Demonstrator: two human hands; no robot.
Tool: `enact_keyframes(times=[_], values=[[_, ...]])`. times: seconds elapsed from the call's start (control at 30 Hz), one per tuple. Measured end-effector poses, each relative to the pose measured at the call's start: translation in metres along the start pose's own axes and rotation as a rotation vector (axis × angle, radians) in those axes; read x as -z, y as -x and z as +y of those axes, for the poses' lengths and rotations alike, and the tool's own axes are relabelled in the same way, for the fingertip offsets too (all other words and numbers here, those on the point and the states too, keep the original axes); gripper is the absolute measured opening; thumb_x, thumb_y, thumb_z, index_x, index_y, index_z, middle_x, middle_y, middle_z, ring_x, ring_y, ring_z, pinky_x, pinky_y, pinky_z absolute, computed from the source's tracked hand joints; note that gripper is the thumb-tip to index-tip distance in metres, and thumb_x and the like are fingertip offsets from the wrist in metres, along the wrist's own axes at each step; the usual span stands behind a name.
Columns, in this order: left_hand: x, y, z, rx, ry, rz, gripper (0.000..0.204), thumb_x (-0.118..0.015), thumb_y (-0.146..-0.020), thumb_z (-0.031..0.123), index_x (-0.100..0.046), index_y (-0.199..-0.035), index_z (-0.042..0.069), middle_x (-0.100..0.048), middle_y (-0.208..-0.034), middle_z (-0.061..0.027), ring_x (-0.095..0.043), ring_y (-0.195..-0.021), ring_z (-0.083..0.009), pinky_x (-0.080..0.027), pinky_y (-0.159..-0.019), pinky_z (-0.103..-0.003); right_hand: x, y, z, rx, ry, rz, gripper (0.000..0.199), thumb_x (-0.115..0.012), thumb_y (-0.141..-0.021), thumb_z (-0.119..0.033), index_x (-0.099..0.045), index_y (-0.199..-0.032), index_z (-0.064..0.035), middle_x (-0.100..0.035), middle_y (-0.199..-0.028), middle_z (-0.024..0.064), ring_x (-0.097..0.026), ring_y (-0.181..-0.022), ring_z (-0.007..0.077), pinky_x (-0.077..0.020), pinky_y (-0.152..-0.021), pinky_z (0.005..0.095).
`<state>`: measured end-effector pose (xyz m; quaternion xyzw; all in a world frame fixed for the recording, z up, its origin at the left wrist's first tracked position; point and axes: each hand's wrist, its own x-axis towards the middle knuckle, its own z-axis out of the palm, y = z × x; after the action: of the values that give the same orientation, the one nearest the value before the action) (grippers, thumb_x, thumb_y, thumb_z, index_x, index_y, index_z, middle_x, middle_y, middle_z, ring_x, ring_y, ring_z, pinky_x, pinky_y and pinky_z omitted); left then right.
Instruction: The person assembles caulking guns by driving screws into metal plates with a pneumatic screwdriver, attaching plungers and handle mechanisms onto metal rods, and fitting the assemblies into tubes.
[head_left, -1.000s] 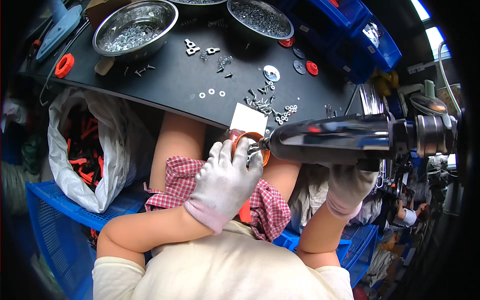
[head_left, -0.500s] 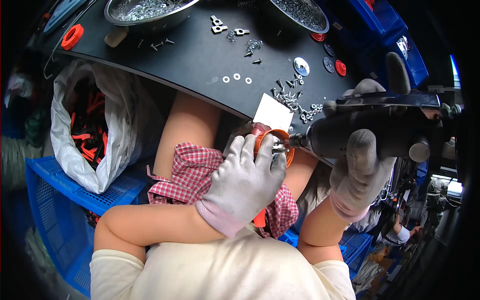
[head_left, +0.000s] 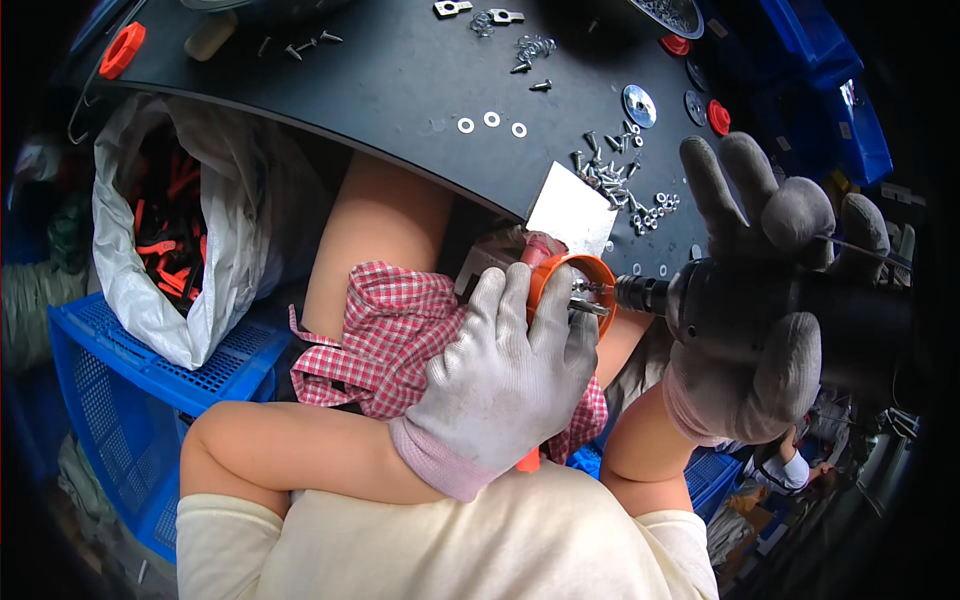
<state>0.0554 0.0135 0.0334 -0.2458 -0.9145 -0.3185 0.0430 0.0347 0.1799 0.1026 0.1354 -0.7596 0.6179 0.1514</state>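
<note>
My left hand [head_left: 510, 370], in a grey-white glove, is closed round an orange ring-shaped plastic part [head_left: 597, 265] above my lap. Small metal pieces show inside the ring; my fingers hide much of the part. A black power screwdriver [head_left: 735, 305] lies in my gloved right hand [head_left: 760, 390], its nose pointing left to the ring. The right thumb lies on the near side of the tool, and the other fingers stand spread beyond it. Whether the bit touches a screw is too small to tell. Behind the ring is a white card [head_left: 572, 210] at the table edge.
On the dark table [head_left: 380, 90] lie screws [head_left: 605, 175], nuts [head_left: 655, 210], flat washers [head_left: 492, 119], springs [head_left: 535, 47] and a metal disc [head_left: 639, 106]. A white sack [head_left: 125, 240] of red and black parts stands left on a blue crate [head_left: 110, 370]. Blue bins [head_left: 850, 130] stand far right.
The view has shifted, so the table things sit higher and farther right. My right fingers have spread from the screwdriver, which now appears lower. My left hand still holds the orange part.
</note>
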Motion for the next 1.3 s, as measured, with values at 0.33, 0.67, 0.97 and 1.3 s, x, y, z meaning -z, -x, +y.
enact_keyframes(times=[0.33,0.67,0.97,1.3], values=[[0.001,-0.004,-0.005,-0.113,-0.047,0.077,0.04,-0.069,-0.08,0.025,-0.057,-0.11,0.003,-0.059,-0.094,-0.0135,-0.06,-0.088,-0.0286,-0.056,-0.062,-0.036,-0.046,0.009,0.017,-0.013,-0.404,0.458,0.061,-0.056,-0.086,-0.015,-0.027,-0.137,0.0009,-0.054,-0.103,0.0158,-0.056,-0.073,0.0202,-0.0515,-0.066,0.0369],[-0.003,-0.003,-0.005,-0.035,0.015,0.046,0.039,-0.068,-0.08,0.026,-0.056,-0.109,0.002,-0.058,-0.091,-0.012,-0.059,-0.083,-0.0265,-0.056,-0.058,-0.036,-0.054,0.0,0.011,0.04,-0.394,0.372,0.062,-0.055,-0.085,-0.011,-0.026,-0.138,0.0038,-0.056,-0.099,0.0161,-0.057,-0.063,0.0165,-0.0525,-0.062,0.0351],[-0.003,-0.003,-0.006,-0.086,-0.079,0.069,0.038,-0.068,-0.081,0.027,-0.059,-0.107,0.001,-0.06,-0.095,-0.0134,-0.061,-0.087,-0.0271,-0.057,-0.06,-0.035,-0.044,0.001,0.009,-0.018,-0.287,0.316,0.062,-0.053,-0.087,-0.01,-0.024,-0.14,0.003,-0.056,-0.106,0.0202,-0.058,-0.065,0.0167,-0.0531,-0.063,0.0374],[0.013,-0.011,-0.011,-0.458,-0.249,-0.107,0.038,-0.066,-0.07,0.014,-0.062,-0.108,0.013,-0.056,-0.117,-0.0123,-0.054,-0.107,-0.0318,-0.049,-0.089,-0.042,0.056,0.004,-0.077,0.372,-0.401,0.034,0.03,-0.043,-0.09,-0.021,-0.054,-0.103,0.0035,-0.054,-0.09,0.0129,-0.048,-0.066,0.0125,-0.0393,-0.064,0.0305]])
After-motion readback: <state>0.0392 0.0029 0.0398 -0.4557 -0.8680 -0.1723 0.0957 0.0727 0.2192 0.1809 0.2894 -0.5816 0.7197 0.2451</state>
